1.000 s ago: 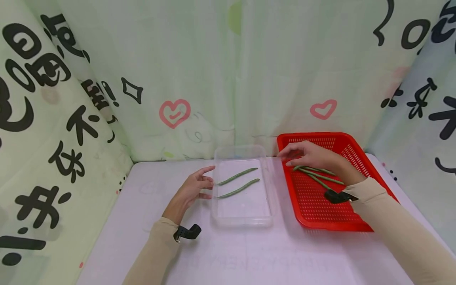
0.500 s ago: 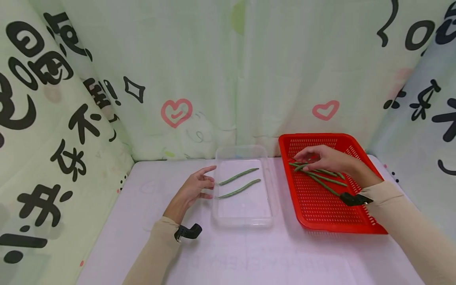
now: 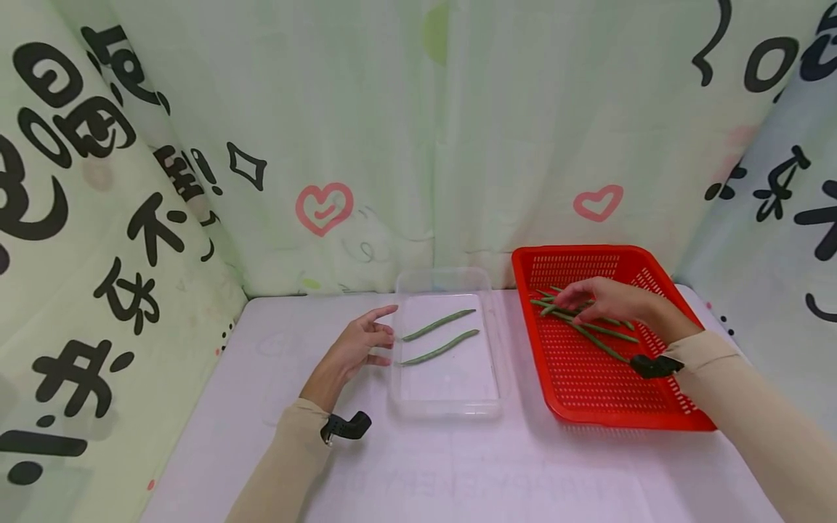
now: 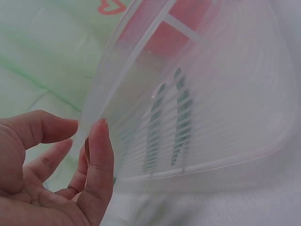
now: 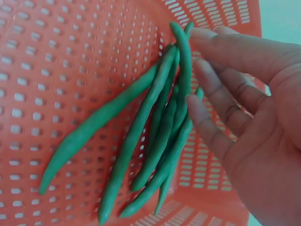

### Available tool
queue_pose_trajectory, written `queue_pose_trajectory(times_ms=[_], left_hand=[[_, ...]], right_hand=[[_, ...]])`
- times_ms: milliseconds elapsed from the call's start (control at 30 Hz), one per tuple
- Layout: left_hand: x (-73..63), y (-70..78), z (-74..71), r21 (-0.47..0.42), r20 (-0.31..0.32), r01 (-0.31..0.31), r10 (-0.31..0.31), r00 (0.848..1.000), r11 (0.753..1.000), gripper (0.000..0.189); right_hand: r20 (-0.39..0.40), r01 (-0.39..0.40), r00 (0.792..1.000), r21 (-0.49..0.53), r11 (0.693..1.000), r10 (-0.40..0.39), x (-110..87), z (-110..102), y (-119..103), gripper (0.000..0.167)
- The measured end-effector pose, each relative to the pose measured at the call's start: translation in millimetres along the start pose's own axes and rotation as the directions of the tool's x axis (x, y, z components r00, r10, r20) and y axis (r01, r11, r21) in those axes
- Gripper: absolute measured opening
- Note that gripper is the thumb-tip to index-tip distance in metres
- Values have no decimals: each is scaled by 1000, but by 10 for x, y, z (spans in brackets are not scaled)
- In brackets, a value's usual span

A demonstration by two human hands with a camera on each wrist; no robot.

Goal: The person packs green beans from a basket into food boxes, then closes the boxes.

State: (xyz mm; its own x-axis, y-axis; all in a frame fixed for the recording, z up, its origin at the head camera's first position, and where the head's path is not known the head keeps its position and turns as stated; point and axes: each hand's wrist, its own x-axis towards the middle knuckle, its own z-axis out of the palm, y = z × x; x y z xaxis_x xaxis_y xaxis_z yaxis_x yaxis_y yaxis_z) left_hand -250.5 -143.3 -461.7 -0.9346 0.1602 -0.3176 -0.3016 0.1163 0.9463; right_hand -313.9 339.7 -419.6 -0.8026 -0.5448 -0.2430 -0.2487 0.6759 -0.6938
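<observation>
Two green beans [image 3: 440, 347] lie apart and slanted in a clear plastic container [image 3: 451, 409] in the middle of the table. My left hand [image 3: 356, 341] stays by the container's left wall with loosely bent fingers and nothing in them; whether a fingertip touches the wall I cannot tell. Over the red basket [image 3: 588, 385], my right hand [image 3: 608, 299] hovers with relaxed fingers. In the right wrist view, its fingertips [image 5: 196, 104] are close beside a loose bunch of several green beans [image 5: 141, 127], none pinched. In the head view that hand partly covers the bunch.
The perforated basket stands right of the container, with a narrow strip of table [image 3: 513, 349] between them. Behind the table hangs a pale green printed curtain [image 3: 392, 145], which also closes off both sides.
My right hand has gone from the basket's left rim rightward over the bean bunch, and more beans show at its left end. The left hand and the two beans in the container stay put.
</observation>
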Motion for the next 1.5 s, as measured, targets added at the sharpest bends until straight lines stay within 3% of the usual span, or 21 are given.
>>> queue_pose_trajectory(times_ms=[333,867,1133,1333,1500], left_hand=[[7,-5,9,2,6,-5,5,1000,1000,54],[-6,-17,1,0,9,-11,11,1000,1000,54],[13,-22,6,-6,3,-16,16,1000,1000,55],[11,-24,8,-6,0,-9,9,1000,1000,55],[12,-19,9,3,-2,-5,5,1000,1000,55]], right_hand=[[79,-111,991,75,991,105,-45,14,255,42],[83,-94,993,63,994,89,-45,83,264,42],[109,-109,989,52,993,102,-50,74,213,30],[82,-68,994,-10,998,68,-97,51,248,29],[60,-57,997,13,998,57,-158,35,296,30]])
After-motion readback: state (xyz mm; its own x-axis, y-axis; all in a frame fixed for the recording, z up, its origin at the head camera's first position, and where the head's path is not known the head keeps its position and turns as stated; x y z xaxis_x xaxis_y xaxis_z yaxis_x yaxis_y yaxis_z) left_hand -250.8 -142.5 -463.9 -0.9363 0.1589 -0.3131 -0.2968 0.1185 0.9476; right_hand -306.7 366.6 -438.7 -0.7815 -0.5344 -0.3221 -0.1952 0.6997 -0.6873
